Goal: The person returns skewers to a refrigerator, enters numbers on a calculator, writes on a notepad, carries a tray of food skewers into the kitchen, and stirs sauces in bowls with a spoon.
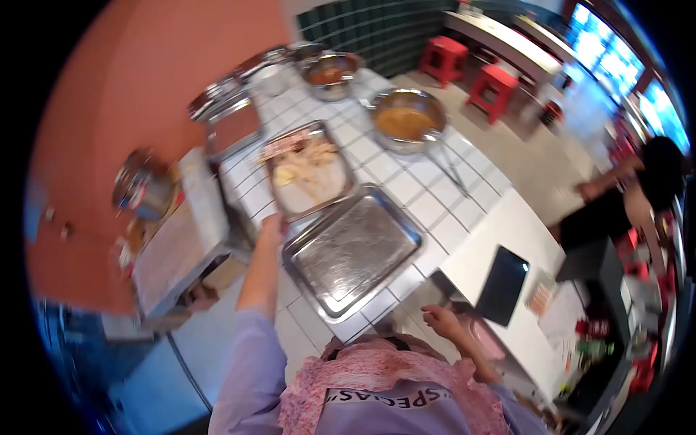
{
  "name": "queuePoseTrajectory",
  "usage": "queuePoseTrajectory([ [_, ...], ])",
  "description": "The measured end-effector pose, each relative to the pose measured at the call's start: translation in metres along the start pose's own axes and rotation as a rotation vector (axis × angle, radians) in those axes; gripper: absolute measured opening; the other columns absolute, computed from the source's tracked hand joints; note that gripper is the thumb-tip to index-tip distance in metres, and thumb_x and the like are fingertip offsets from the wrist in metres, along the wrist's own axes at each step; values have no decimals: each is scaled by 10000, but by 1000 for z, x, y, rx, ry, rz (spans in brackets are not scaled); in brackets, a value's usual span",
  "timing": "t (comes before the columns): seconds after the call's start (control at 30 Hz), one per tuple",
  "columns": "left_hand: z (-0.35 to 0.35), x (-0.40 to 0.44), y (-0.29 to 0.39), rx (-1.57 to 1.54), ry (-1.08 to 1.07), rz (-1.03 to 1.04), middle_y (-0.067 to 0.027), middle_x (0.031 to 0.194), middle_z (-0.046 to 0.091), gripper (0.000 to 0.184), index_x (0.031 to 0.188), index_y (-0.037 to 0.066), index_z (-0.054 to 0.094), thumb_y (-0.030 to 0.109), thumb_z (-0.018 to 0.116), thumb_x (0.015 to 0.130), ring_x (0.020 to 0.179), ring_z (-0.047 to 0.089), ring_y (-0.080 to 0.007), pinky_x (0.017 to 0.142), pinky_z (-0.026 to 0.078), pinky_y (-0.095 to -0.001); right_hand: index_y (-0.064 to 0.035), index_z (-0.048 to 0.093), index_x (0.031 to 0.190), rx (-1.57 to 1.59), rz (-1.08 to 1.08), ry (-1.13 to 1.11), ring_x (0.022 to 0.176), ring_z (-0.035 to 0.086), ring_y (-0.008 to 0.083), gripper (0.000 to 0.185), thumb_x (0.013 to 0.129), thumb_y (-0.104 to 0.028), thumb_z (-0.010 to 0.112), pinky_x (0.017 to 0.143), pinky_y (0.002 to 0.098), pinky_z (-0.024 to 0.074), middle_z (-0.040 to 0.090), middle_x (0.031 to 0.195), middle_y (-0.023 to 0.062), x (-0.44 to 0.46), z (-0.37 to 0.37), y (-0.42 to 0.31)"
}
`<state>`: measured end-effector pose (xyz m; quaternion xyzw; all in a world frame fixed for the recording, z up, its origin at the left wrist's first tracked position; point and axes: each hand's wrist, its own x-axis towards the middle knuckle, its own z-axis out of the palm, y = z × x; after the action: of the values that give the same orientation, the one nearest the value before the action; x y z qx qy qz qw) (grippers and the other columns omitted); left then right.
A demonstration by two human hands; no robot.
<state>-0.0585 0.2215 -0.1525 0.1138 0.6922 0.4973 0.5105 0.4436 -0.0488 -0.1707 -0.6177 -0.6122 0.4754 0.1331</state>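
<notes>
My left hand [274, 226] is at the near left corner of a metal tray of food [313, 174], which holds pale pieces and some reddish ones; blur hides how its fingers lie. An empty metal tray [353, 251] lies nearer to me on the white tiled counter [451, 212], its far edge against the food tray. My right hand [440, 319] hangs low beside the counter's near edge, touching neither tray, its fingers partly curled and apart.
A steel bowl of orange-brown food [404, 122] with a long utensil stands at the far right; another bowl [330, 76] is behind. A black tablet [502, 286] lies on a white table [464, 270]. Red stools [493, 90] and another person [616, 196] are beyond.
</notes>
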Motion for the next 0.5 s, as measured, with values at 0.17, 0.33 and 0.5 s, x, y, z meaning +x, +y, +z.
queuePoseTrajectory([
  [0.17, -44, 82, -12, 176, -602, 64, -97, 848, 618, 297, 985, 50, 585, 180, 696, 742, 763, 608, -260, 612, 513, -362, -88, 588, 1087, 66, 62, 147, 838, 630, 303, 326, 834, -289, 546, 747, 380, 488, 645, 904, 174, -37, 11, -42],
  [0.33, -35, 99, 15, 107, -301, -384, -9, 859, 603, 317, 1002, 157, 559, 386, 657, 807, 705, 582, -181, 539, 485, -300, -126, 593, 1054, 73, 158, 325, 856, 624, 303, 289, 842, -316, 543, 761, 393, 482, 651, 935, 133, -59, 52, -54],
  [0.5, -16, 80, 26, 153, -324, -359, 22, 669, 560, 197, 834, 132, 556, 318, 618, 825, 475, 480, -125, 404, 387, -219, -139, 597, 977, 1, 233, 290, 816, 615, 317, 227, 839, -297, 512, 724, 412, 477, 643, 885, 131, -66, 61, -75],
])
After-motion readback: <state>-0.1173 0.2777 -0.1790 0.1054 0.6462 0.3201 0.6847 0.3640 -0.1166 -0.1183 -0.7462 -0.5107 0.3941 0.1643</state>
